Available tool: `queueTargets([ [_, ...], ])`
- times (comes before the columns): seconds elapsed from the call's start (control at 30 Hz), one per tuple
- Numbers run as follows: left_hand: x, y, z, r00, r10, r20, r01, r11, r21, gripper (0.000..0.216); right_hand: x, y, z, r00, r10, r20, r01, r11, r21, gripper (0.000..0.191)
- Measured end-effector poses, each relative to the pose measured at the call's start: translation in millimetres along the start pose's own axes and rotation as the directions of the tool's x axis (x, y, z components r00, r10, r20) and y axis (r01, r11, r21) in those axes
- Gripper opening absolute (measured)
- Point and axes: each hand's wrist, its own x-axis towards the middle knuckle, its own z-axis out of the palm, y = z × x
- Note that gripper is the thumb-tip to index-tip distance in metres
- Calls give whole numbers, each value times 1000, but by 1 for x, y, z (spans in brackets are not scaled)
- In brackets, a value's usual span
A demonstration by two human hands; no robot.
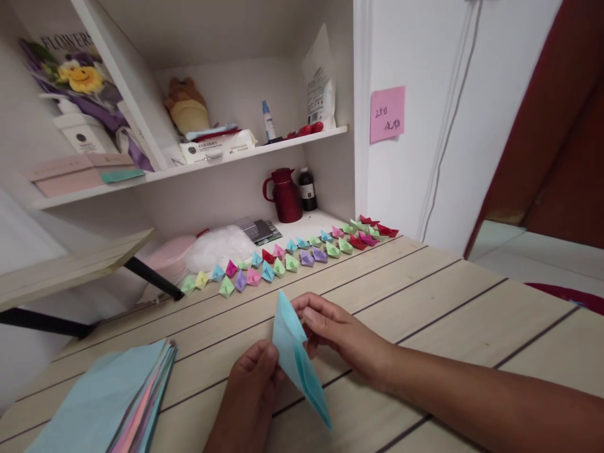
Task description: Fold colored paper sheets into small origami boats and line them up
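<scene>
— White shelves (245,154) fill the wall ahead of us, don't they, with a pale wooden worktop (425,296) running beneath them?

— They do. And over that worktop we hold a folded light-blue paper (297,355), standing on edge and tilted, its long point running down toward us.

— How are our fingers set on it?

— Our left hand (248,399) pinches the near edge, thumb pressed on the face of the sheet. Our right hand (337,333) grips the upper part from the far side, its fingers (306,311) curled close around the top corner. Both hands are closed on the paper, neither spread wide.

— What lies beyond the fingers?

— Well past our fingertips, a long row of small folded paper boats (292,255) in green, pink, blue, purple and red stretches along the back of the worktop. Farther still, a dark red jug (285,195) stands beside a small dark bottle (307,189).

— And nearer?

— To the left of our left fingers, near the worktop's front edge, lies a stack of coloured paper sheets (113,402), a blue one on top. A pink note (387,114) is stuck on the wall above.
</scene>
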Motion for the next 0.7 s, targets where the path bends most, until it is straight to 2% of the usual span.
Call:
queueTargets([
  [0.13,-6,0,4,995,-92,49,92,996,4,37,-6,-3,4,998,-7,58,8,1000,-11,35],
  [0.33,-4,2,3,999,-51,-5,51,999,-7,32,-8,-8,3,993,5,114,-9,999,34,39],
  [0.57,0,-1,-3,998,-49,32,50,997,-56,29,-10,-7,3,980,34,196,-58,992,114,47],
  [0.7,-2,2,-3,998,-50,26,52,994,-91,25,-9,-6,2,983,41,176,-60,993,101,48],
])
